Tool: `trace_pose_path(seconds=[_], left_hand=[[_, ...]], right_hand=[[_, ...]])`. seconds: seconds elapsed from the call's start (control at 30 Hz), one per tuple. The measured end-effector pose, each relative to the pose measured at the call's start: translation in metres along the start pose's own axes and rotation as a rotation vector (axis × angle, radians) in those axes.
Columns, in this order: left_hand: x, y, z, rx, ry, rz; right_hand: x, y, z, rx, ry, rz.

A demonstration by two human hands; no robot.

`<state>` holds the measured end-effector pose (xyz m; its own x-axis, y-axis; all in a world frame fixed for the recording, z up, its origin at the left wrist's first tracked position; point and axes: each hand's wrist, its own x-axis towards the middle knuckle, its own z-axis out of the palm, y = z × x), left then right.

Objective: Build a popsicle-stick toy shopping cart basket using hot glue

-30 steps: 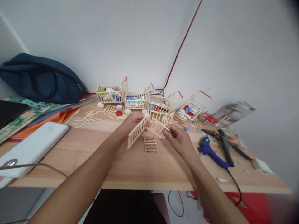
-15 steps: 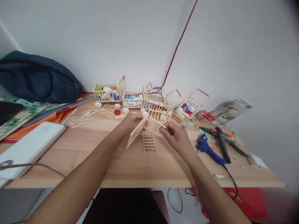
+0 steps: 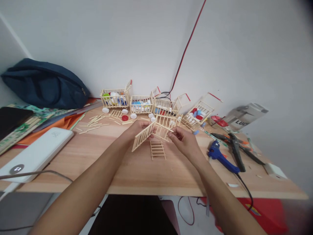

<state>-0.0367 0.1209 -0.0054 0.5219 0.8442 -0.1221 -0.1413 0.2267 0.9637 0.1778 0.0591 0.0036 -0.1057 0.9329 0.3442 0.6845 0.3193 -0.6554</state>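
My left hand point(image 3: 140, 127) is closed around a slatted panel point(image 3: 142, 138) of thin wooden sticks, tilted in the air over the table. It looks joined to a second stick piece point(image 3: 163, 126) on the right, though the joint is hidden by fingers. My right hand point(image 3: 184, 139) pinches the right end of that piece between thumb and fingers. Below both hands a small ladder-like stick panel point(image 3: 157, 150) lies flat on the wooden table point(image 3: 146, 176). Another slatted part point(image 3: 168, 121) stands just behind the held frame, overlapping it in view.
Several miniature stick carts point(image 3: 114, 98) filled with bottle caps line the wall. Loose sticks point(image 3: 94, 123) and a red cap point(image 3: 125, 117) lie left of centre. A blue glue gun point(image 3: 221, 157) and black-handled pliers point(image 3: 236, 151) lie right. A white power bank point(image 3: 41, 151) and dark bag point(image 3: 46, 85) occupy the left.
The panel in my left hand has turned so that its slats show more openly. My right hand keeps its pinch in nearly the same place. The whole view has shifted slightly.
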Motion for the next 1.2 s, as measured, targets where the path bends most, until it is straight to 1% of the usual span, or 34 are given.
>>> trace_pose_path(seconds=[0.3, 0.43, 0.5, 0.63, 0.73, 0.87, 1.03, 1.2], left_hand=[[0.003, 0.000, 0.000, -0.008, 0.021, -0.077], [0.002, -0.002, 0.003, 0.000, 0.087, -0.077], [0.002, -0.003, 0.004, -0.027, 0.102, -0.055], [0.002, -0.002, 0.006, -0.095, 0.089, -0.041], [0.002, 0.000, 0.007, -0.124, 0.088, -0.056], [0.001, 0.002, 0.007, -0.134, 0.119, -0.067], [0.002, 0.003, 0.007, -0.157, 0.137, -0.086], [0.006, 0.002, 0.007, -0.235, 0.141, -0.111]], right_hand=[[-0.002, -0.001, -0.002, 0.013, 0.002, 0.003], [-0.004, 0.000, 0.001, 0.014, 0.013, 0.020], [-0.005, 0.000, 0.002, 0.013, 0.028, 0.017], [-0.006, -0.003, 0.001, 0.033, 0.035, 0.015], [-0.005, -0.006, -0.001, 0.065, 0.036, 0.017], [-0.004, -0.007, -0.002, 0.089, 0.037, 0.027], [-0.002, -0.011, -0.006, 0.071, 0.034, 0.018], [0.000, -0.019, -0.010, 0.065, 0.021, -0.001]])
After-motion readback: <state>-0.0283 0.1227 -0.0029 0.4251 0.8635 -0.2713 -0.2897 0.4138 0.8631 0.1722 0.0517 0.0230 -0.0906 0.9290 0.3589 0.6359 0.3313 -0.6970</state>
